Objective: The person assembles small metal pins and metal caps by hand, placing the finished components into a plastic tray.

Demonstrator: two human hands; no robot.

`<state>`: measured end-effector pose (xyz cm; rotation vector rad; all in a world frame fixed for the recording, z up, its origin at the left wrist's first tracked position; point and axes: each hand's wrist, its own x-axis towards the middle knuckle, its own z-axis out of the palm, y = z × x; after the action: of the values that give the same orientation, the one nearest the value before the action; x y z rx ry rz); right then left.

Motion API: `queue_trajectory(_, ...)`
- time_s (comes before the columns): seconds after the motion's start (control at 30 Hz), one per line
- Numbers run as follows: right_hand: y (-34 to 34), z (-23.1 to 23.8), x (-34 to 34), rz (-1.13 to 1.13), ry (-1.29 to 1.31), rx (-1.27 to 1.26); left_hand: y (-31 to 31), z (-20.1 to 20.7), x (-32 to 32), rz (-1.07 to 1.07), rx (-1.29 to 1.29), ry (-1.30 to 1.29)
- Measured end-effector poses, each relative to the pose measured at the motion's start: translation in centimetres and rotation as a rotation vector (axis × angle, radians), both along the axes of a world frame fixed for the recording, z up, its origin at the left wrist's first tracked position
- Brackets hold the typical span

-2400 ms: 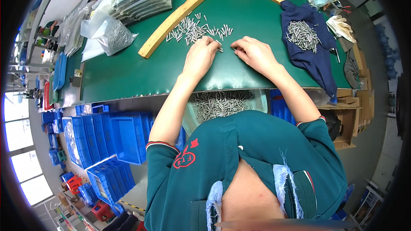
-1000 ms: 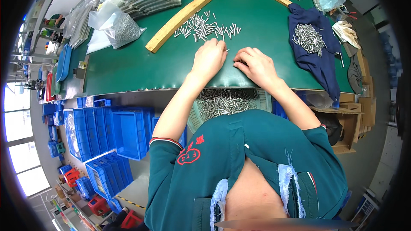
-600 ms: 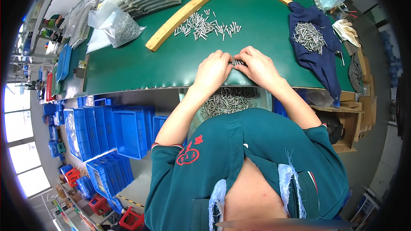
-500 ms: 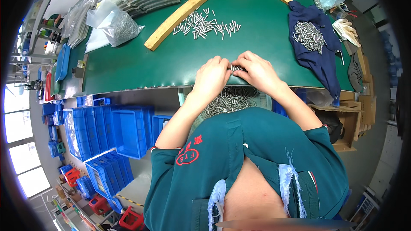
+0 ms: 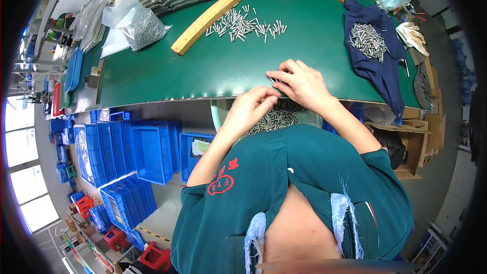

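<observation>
Your 2 hands meet at the near edge of the green table (image 5: 213,71), right over the tray of metal pins (image 5: 276,116) that sits just below that edge. Your right hand (image 5: 302,83) is curled narrow around a small bunch of pins (image 5: 273,78) at its fingertips; your left hand (image 5: 248,109) is closed in beside it, touching, though I cannot tell whether it holds any itself.

Keep the bunch pinched level and past the table edge before you let go, so nothing bounces onto the floor. The loose scatter of pins (image 5: 243,23) lies farther back on the table, against the wooden strip (image 5: 223,10); another heap rests on the dark blue cloth (image 5: 378,63) at the table's right end.
</observation>
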<state>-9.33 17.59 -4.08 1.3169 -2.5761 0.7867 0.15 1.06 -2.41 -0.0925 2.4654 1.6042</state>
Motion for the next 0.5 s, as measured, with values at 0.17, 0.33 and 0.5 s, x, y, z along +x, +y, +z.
queue_trajectory(0.17, 0.1, -0.6, -0.6, 0.078, 0.065, 0.025, 1.0, -2.9, 1.6, -0.041, 0.406, -0.226)
queue_trajectory(0.33, -0.1, -0.4, -0.7, 0.126, 0.157, 0.019, 1.3, -4.7, 1.9, -0.021, 0.569, -0.325)
queue_trajectory(0.5, 0.1, -0.3, -1.3, 0.183, 0.156, 0.049, 1.3, -4.8, 1.8, -0.029, 0.602, -0.322)
